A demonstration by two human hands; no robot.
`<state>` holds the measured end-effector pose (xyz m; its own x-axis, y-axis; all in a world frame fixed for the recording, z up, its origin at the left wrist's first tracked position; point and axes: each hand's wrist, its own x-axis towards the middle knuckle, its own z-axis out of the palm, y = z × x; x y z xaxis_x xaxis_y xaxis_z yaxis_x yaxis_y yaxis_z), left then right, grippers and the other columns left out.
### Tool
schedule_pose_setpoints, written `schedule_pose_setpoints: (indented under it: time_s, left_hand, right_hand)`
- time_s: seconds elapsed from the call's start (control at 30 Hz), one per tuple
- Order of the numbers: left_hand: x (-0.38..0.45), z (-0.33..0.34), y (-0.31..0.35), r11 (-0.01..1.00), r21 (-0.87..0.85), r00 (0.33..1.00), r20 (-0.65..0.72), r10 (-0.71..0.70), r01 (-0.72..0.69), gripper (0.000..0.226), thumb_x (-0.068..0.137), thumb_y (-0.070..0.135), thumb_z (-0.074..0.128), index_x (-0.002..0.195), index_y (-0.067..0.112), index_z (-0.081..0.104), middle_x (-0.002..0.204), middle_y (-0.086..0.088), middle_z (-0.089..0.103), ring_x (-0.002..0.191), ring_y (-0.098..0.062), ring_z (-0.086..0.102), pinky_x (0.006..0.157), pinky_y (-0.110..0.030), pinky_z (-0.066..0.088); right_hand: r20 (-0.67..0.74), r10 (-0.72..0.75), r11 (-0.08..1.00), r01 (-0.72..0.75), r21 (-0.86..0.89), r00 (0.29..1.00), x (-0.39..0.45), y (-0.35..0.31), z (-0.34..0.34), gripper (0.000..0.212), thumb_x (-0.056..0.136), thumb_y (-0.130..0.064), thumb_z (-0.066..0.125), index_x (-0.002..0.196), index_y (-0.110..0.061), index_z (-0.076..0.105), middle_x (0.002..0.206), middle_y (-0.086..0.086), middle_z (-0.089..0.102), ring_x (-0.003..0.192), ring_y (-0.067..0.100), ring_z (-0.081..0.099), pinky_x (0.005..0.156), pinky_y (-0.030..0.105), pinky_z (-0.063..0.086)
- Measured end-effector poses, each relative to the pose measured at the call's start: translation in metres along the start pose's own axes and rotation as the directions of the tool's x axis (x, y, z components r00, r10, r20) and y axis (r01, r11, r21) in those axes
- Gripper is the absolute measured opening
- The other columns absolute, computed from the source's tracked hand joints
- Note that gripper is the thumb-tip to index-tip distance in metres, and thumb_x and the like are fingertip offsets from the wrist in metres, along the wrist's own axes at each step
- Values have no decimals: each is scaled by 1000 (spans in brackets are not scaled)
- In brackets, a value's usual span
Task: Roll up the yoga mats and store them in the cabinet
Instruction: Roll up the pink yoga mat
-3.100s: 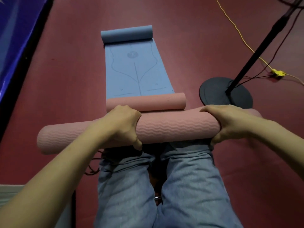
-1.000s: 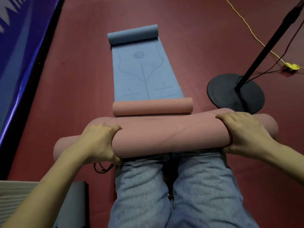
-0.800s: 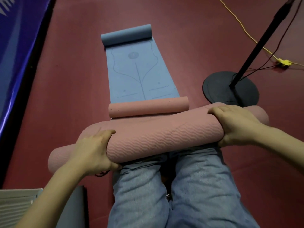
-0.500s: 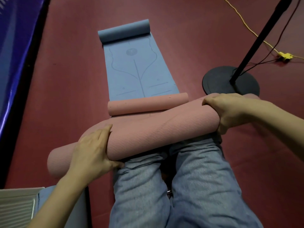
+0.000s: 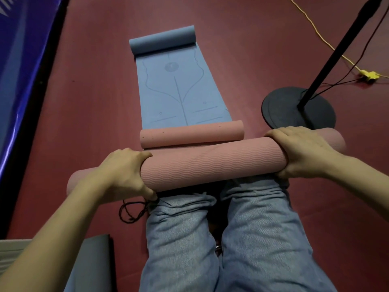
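A rolled pink yoga mat [image 5: 210, 163] lies crosswise above my knees, its ribbed side outward. My left hand [image 5: 124, 171] grips it near its left end, fingers curled over the top. My right hand [image 5: 303, 152] grips it near the right end. Beyond it on the floor lies a blue yoga mat [image 5: 179, 89], flat in the middle, its far end curled into a blue roll [image 5: 162, 41] and its near end curled into a pink-backed roll [image 5: 191, 133].
The floor [image 5: 84, 102] is dark red. A black stand base [image 5: 299, 108] with a slanting pole sits at the right, with a yellow cord [image 5: 368, 74] behind it. A blue wall panel [image 5: 19, 60] runs along the left. A thin black cord [image 5: 130, 211] lies by my left knee.
The pink roll was tilted, left end low; it has levelled out. My left hand's fingers have curled over its top. Both hands stay on it.
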<state>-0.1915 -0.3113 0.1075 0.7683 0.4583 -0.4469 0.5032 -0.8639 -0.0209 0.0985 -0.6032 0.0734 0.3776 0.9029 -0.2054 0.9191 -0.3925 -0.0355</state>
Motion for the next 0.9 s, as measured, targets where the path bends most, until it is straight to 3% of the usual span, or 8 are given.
schedule_pose_setpoints:
  time_s: [0.13, 0.2, 0.3, 0.37, 0.47, 0.63, 0.77, 0.9]
  left_hand:
    - [-5, 8, 5, 997, -77, 999, -44, -22, 19, 114, 37, 82, 74, 140, 39, 49, 122, 12, 68, 109, -20, 65, 86, -36, 53]
    - [-11, 19, 6, 997, -68, 990, -134, -33, 24, 129, 39, 87, 68, 151, 29, 40, 134, 8, 64, 119, -21, 62, 94, -37, 50]
    - [-16, 43, 4, 999, -40, 963, -266, -45, 36, 156, 33, 97, 65, 157, 7, 32, 138, -8, 62, 125, -30, 59, 111, -44, 42]
    - [-17, 52, 3, 998, -41, 956, -287, -64, 55, 162, 29, 91, 76, 158, 3, 30, 139, -14, 61, 127, -35, 58, 111, -47, 41]
    - [-17, 44, 4, 997, -51, 966, -249, -74, 63, 153, 29, 82, 84, 156, 11, 38, 141, -8, 62, 124, -32, 61, 100, -44, 47]
    - [0, 24, -1, 996, 87, 984, -176, -17, 33, 114, 37, 89, 71, 134, 33, 51, 123, 13, 67, 106, -22, 67, 80, -35, 50]
    - [5, 14, -5, 991, 131, 984, -175, 43, -20, 97, 40, 80, 60, 125, 33, 55, 112, 12, 70, 96, -22, 69, 74, -33, 48]
    - [-10, -13, -6, 974, 224, 982, -180, 64, -22, 88, 42, 85, 63, 115, 36, 56, 101, 12, 73, 89, -23, 70, 64, -33, 41]
  right_hand:
    - [139, 27, 999, -21, -40, 990, 18, 3, -12, 97, 37, -62, 80, 124, -33, 47, 108, -10, 62, 96, 18, 62, 77, 36, 52]
    - [190, 21, 999, -14, -38, 982, 29, 7, -17, 97, 38, -62, 81, 124, -35, 46, 107, -11, 62, 96, 18, 63, 74, 34, 52]
    - [239, 8, 1000, -11, 10, 971, 40, 11, -21, 99, 36, -65, 80, 124, -38, 44, 104, -12, 63, 94, 17, 63, 73, 35, 52]
    - [254, -6, 999, -3, 32, 967, 45, 11, -22, 99, 36, -64, 82, 125, -39, 44, 103, -11, 63, 94, 18, 63, 71, 34, 48]
    - [248, -9, 999, 1, 34, 969, 47, 11, -20, 102, 36, -65, 81, 127, -39, 44, 106, -12, 63, 96, 17, 63, 71, 33, 45]
    - [178, -18, 998, 6, 65, 984, 36, 11, -12, 99, 35, -71, 75, 124, -38, 48, 106, -17, 61, 99, 14, 63, 77, 37, 52]
    - [164, -63, 995, 48, 92, 985, 24, 17, -15, 108, 39, -76, 80, 134, -46, 39, 115, -18, 60, 105, 12, 60, 81, 34, 48]
    - [222, -72, 990, 42, 137, 972, 18, 16, -51, 110, 43, -65, 88, 135, -52, 28, 114, -14, 58, 98, 13, 58, 78, 35, 45]
